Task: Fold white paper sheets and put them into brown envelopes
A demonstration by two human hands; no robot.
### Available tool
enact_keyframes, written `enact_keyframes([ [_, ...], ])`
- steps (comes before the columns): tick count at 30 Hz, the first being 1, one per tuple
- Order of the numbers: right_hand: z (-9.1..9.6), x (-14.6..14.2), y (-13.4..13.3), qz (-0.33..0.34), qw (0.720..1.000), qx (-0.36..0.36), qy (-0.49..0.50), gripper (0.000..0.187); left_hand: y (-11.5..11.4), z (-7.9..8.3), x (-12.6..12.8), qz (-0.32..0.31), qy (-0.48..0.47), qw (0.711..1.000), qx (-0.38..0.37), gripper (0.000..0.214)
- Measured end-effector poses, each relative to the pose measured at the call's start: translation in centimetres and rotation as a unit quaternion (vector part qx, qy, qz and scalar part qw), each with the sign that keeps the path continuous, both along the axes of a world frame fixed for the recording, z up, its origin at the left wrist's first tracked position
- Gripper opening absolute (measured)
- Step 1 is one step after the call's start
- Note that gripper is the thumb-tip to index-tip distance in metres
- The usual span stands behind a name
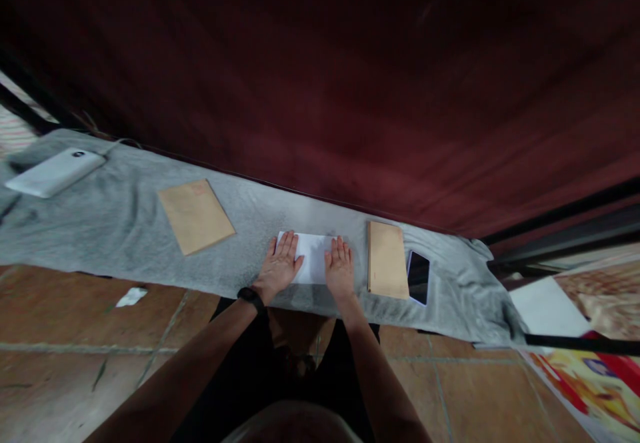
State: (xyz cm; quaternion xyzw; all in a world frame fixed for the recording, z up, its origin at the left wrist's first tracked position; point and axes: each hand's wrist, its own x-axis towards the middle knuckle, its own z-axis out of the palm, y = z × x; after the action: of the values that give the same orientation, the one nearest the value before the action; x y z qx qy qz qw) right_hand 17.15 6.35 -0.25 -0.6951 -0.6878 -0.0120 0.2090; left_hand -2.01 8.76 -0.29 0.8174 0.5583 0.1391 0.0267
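A white sheet of paper lies on a grey cloth covering a long surface. My left hand rests flat on the paper's left end, fingers stretched out, a dark band on its wrist. My right hand lies flat on the paper's right part, fingers together and extended. Neither hand grips anything. A brown envelope lies to the left of the paper. A stack of brown envelopes lies just right of my right hand.
A dark phone lies beside the envelope stack. A white device with a cable sits at the cloth's far left. A dark red curtain hangs behind. Tiled floor below holds a crumpled white scrap. Colourful printed sheets lie at right.
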Motion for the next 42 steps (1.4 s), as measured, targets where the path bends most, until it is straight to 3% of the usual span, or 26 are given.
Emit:
enact_keyframes([
  [5,0.0,-3.3,0.6,0.085,0.995,-0.053,0.002,0.048,0.0,0.1,0.1,-0.001,0.011,1.000,-0.002,0.064],
  [9,-0.3,-4.3,1.0,0.094,0.993,-0.066,-0.002,0.047,0.0,0.3,0.1,-0.002,0.018,1.000,-0.006,0.064],
  [19,-0.6,-1.1,-0.1,0.016,0.999,-0.027,-0.008,0.049,0.2,0.1,0.1,0.010,-0.006,1.000,0.007,0.062],
  [26,-0.9,-0.7,-0.4,0.018,1.000,-0.024,0.005,0.050,-0.7,0.4,4.5,-0.063,-0.018,0.998,0.009,0.057],
  [29,-0.9,-0.7,-0.4,0.021,0.999,-0.035,0.000,0.050,-1.1,0.2,5.3,-0.068,-0.020,0.997,0.008,0.057],
  [42,-0.7,0.5,-1.7,-0.009,1.000,0.005,-0.002,0.051,-2.8,-0.2,-1.4,-0.001,-0.030,0.998,0.052,0.064],
])
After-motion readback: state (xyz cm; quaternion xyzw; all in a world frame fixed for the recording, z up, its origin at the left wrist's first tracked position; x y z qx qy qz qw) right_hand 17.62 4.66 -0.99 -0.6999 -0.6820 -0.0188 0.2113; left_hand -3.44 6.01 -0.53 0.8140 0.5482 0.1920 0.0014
